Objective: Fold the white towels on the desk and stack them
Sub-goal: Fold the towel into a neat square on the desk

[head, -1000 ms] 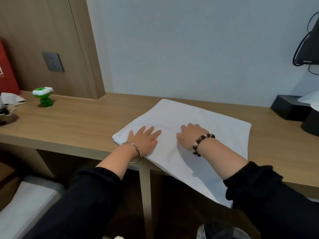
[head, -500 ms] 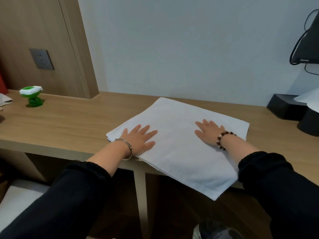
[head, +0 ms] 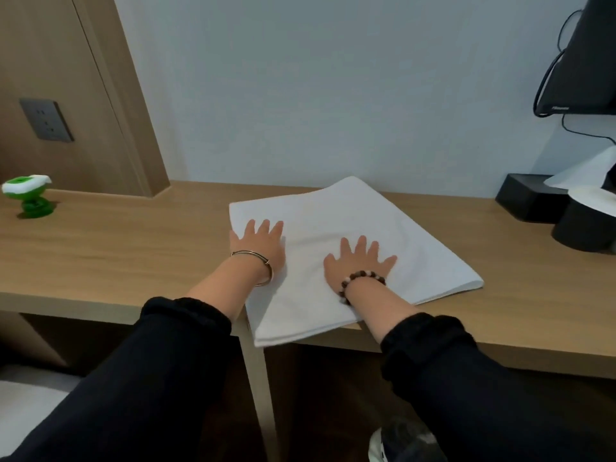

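A folded white towel [head: 350, 221] lies flat on the wooden desk [head: 133, 248], its near corner hanging a little over the front edge. My left hand [head: 261, 243], with a metal bangle at the wrist, presses flat on the towel's left side. Beside it, my right hand [head: 358, 261], with a bead bracelet, lies spread with straight fingers on the towel's middle. Neither hand grips anything.
A green and white toy [head: 28, 195] stands at the desk's far left. Black boxes [head: 526, 200] with white paper [head: 590, 168] sit at the right, under a black monitor [head: 580, 61] with cables. A wall socket [head: 46, 120] is on the wood panel.
The towel has turned on the desk, so its edges lie at a new angle. My right hand slid back from the right side towards the middle. The view shifted right.
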The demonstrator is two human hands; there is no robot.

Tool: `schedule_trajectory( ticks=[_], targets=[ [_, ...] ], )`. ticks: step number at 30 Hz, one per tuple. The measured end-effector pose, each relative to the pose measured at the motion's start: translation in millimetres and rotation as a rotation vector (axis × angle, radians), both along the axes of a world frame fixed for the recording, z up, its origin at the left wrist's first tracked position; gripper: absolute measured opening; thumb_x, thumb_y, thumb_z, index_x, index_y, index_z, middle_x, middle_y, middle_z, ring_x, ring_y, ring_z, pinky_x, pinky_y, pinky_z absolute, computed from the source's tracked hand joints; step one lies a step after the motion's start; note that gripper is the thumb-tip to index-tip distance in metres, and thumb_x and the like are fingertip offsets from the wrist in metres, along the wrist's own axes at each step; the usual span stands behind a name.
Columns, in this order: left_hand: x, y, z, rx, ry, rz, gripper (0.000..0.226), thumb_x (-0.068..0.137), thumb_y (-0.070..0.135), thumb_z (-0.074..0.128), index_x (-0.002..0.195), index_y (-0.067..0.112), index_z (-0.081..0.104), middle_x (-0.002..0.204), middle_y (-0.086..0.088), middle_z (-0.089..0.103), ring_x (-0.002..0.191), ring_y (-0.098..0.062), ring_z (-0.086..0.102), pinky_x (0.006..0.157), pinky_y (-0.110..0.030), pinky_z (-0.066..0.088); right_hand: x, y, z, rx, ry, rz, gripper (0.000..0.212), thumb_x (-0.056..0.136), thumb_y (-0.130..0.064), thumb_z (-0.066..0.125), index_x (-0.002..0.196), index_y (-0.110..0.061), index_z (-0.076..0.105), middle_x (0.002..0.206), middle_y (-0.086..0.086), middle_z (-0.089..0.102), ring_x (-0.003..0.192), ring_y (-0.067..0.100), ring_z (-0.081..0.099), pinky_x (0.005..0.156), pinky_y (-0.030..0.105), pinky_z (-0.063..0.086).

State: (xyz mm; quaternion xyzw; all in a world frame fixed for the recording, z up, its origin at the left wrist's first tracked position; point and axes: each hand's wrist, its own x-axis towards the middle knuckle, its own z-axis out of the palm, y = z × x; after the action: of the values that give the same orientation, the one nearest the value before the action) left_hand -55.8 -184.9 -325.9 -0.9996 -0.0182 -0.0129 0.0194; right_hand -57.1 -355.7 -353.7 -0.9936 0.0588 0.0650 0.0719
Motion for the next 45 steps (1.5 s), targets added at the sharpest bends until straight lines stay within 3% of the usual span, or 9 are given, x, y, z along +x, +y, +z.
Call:
schedule_trajectory(
  ticks=[10,19,24,29,31,33,35,38,45],
  targets=[
    [-33,-7,-30,-0.122,0.05,-0.038,0.058,0.097,0.053,0.012,0.15,0.032,0.006,0.16,0.005,-0.003,0.146,-0.024,-0.003,0.114,-0.053,-0.001,0,-34,8,0.023,0.042,0.231,0.057,0.098,-0.049,0.009,0.151,-0.031,-0.003,0.159,-0.003,-0.014,0.146,0.023,-0.009,0.115,0.053,-0.003],
    [-37,-8,-28,-0.117,0.061,-0.061,0.055,0.098,0.047,0.015,0.15,0.031,0.008,0.16,0.003,-0.001,0.146,-0.024,-0.001,0.115,-0.052,0.001,-19,-147,13,-0.031,-0.038,0.038,0.053,0.1,-0.036,0.015,0.149,-0.018,0.018,0.158,0.002,0.013,0.142,0.025,0.019,0.113,0.05,0.019],
    [-36,-1,-8,-0.073,0.058,0.03,0.042,0.092,0.023,0.025,0.132,0.019,0.039,0.143,-0.003,0.039,0.135,-0.029,0.029,0.111,-0.057,0.015,-40,-105,31,-0.407,-0.179,0.096,0.046,0.099,-0.038,0.02,0.108,-0.014,0.059,0.114,0.006,0.06,0.106,0.024,0.05,0.086,0.038,0.034],
    [-32,-10,-9,-0.098,0.083,0.143,0.051,0.095,0.042,0.018,0.138,0.019,0.034,0.146,-0.01,0.032,0.133,-0.033,0.027,0.104,-0.052,0.023,-49,-67,51,-0.421,-0.142,0.264,0.037,0.096,-0.029,0.032,0.065,-0.016,0.047,0.067,-0.001,0.053,0.06,0.015,0.048,0.058,0.027,0.031],
    [-33,-13,-19,-0.142,0.071,0.155,0.059,0.096,0.049,0.016,0.147,0.021,0.018,0.157,-0.007,0.01,0.143,-0.031,0.009,0.11,-0.055,0.014,-42,-58,59,-0.359,-0.146,0.331,0.034,0.095,-0.026,0.032,0.071,-0.013,0.052,0.076,0.003,0.058,0.064,0.017,0.051,0.056,0.028,0.033],
    [-33,-10,-26,-0.149,0.04,0.147,0.06,0.096,0.051,0.014,0.15,0.026,0.009,0.159,-0.003,-0.001,0.145,-0.029,-0.002,0.111,-0.059,0.005,-29,-47,53,-0.23,-0.199,0.479,0.034,0.098,-0.029,0.031,0.102,-0.009,0.059,0.111,0.011,0.058,0.096,0.025,0.054,0.075,0.034,0.04],
    [-32,-9,-29,-0.152,0.011,0.132,0.059,0.095,0.052,0.014,0.149,0.029,0.008,0.159,-0.002,-0.001,0.145,-0.028,-0.002,0.111,-0.06,0.005,-16,-36,37,-0.065,-0.137,0.632,0.045,0.101,-0.037,0.029,0.14,-0.016,0.039,0.148,0.009,0.035,0.131,0.028,0.035,0.104,0.04,0.032],
    [-32,-8,-31,-0.155,0.003,0.117,0.058,0.094,0.052,0.013,0.149,0.034,0.003,0.159,0.001,-0.002,0.145,-0.029,-0.002,0.11,-0.061,0.005,8,-34,10,-0.034,-0.034,0.703,0.054,0.1,-0.048,0.022,0.151,-0.03,0.014,0.16,-0.004,0.005,0.146,0.019,0.007,0.116,0.045,0.007],
    [-30,-7,-34,-0.148,-0.012,0.069,0.055,0.094,0.052,0.012,0.147,0.042,0.003,0.159,0.006,-0.002,0.145,-0.03,-0.003,0.109,-0.064,0.003,76,-94,16,-0.114,0.041,0.131,0.056,0.101,-0.043,0.013,0.152,-0.022,0.005,0.16,0.003,-0.004,0.146,0.024,0.0,0.117,0.05,0.005]
  ],
)
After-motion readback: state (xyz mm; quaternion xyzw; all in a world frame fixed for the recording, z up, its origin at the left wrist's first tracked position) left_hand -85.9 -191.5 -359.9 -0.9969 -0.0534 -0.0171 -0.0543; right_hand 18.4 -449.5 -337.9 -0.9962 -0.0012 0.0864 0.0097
